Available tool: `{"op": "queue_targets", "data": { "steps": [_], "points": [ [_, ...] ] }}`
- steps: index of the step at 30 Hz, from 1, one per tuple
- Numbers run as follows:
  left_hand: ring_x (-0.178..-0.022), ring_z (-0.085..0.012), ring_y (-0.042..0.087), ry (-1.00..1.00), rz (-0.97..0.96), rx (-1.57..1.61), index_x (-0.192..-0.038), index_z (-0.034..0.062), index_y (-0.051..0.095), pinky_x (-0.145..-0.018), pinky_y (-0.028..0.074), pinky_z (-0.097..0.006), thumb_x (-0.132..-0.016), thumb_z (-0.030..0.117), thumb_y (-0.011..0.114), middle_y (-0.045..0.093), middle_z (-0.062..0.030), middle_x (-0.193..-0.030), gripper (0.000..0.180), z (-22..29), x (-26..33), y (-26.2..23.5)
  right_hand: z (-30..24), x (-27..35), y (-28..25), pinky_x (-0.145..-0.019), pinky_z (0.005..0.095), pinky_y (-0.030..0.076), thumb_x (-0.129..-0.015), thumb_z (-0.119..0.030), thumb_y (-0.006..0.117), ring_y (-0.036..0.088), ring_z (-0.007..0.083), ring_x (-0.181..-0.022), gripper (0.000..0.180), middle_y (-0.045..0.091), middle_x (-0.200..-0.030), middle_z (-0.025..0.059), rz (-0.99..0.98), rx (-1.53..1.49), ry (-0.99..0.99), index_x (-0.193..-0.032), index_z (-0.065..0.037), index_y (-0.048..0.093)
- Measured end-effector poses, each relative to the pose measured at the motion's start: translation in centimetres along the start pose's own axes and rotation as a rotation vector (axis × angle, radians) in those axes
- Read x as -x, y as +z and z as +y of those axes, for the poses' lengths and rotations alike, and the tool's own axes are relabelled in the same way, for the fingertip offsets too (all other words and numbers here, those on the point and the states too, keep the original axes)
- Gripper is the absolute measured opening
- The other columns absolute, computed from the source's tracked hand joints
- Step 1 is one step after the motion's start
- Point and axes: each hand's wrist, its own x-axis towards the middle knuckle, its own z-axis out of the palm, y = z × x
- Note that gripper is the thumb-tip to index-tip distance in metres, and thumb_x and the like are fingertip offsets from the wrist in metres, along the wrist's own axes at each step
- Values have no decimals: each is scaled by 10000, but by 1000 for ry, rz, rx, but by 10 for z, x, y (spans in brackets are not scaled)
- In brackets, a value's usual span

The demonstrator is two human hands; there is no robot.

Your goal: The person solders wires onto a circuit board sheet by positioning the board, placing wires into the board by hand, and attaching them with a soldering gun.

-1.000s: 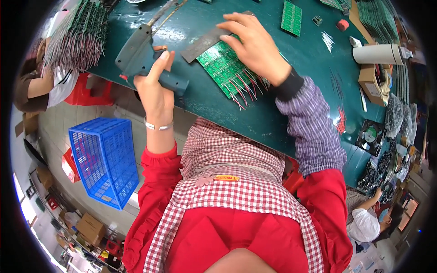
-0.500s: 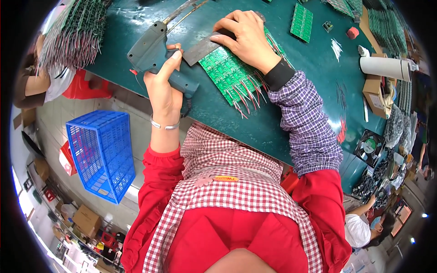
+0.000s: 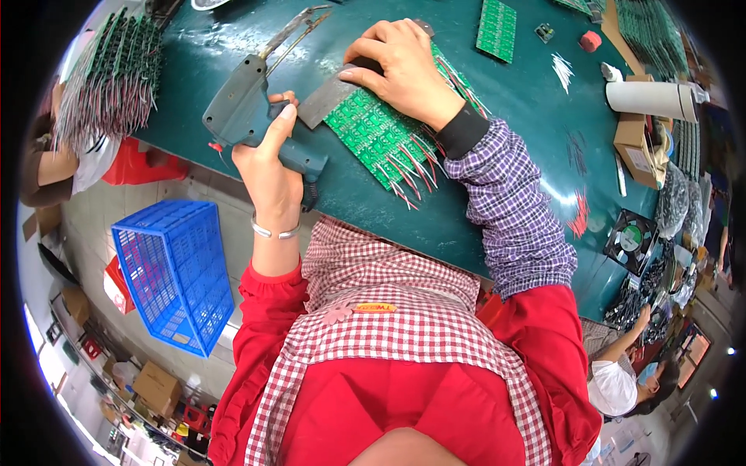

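Note:
My left hand (image 3: 268,167) grips the handle of a grey gun-shaped tool (image 3: 247,116) lying on the dark green table (image 3: 513,132); its metal tip points to the far side. My right hand (image 3: 400,66) presses down on a green circuit board (image 3: 373,132) with red and white wire leads sticking out of its near edge. A grey metal plate (image 3: 330,95) lies over the board's left end, under my right fingers. Both forearms come from below, the right in a purple checked sleeve.
A blue plastic basket (image 3: 175,272) stands on the floor at left. Stacked circuit boards (image 3: 109,74) lie far left, a small green board (image 3: 497,29) and a white paper roll (image 3: 649,99) at far right. Another person (image 3: 622,373) sits at lower right.
Both hands have shifted toward the near side of the table with the tool and board. My right hand has slid along the board onto the metal plate.

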Motion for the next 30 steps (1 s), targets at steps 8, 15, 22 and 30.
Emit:
{"op": "queue_targets", "data": {
  "steps": [8, 15, 22, 30],
  "points": [
    [-1018, -262, 649, -7, -37, -69, -1066, -54, 586, -992, 489, -389, -837, -30, 668, 655, -173, -1044, 245, 1, 16, 3, -2, 11, -7, -993, 447, 331, -834, -341, 718, 527, 259, -999, 212, 588, -967, 47, 1, -18, -22, -930, -152, 708],
    [-1011, -236, 642, -13, -42, -55, -1092, -42, 591, -953, 485, -362, -805, -81, 676, 651, -150, -1062, 302, -4, 35, 5, -3, 23, -17, -1084, 517, 272, -804, -367, 737, 522, 250, -1025, 218, 574, -943, 25, -44, -81, 5, -898, -174, 698],
    [-1109, -280, 605, 24, 11, -9, -1122, -48, 544, -1071, 455, -452, -878, -32, 612, 588, -167, -1109, 254, -9, 63, 16, -5, 41, -27, -1087, 570, 268, -801, -347, 743, 522, 253, -1048, 206, 563, -953, 28, -71, -102, 19, -879, -167, 683],
    [-1082, -269, 613, 28, -21, -13, -1111, -46, 567, -1051, 460, -428, -853, -29, 656, 619, -187, -1108, 274, -13, 66, 14, -7, 47, -33, -1061, 541, 320, -800, -299, 749, 529, 261, -1055, 200, 585, -990, 34, -7, -100, 8, -924, -155, 686]
  ]
}}
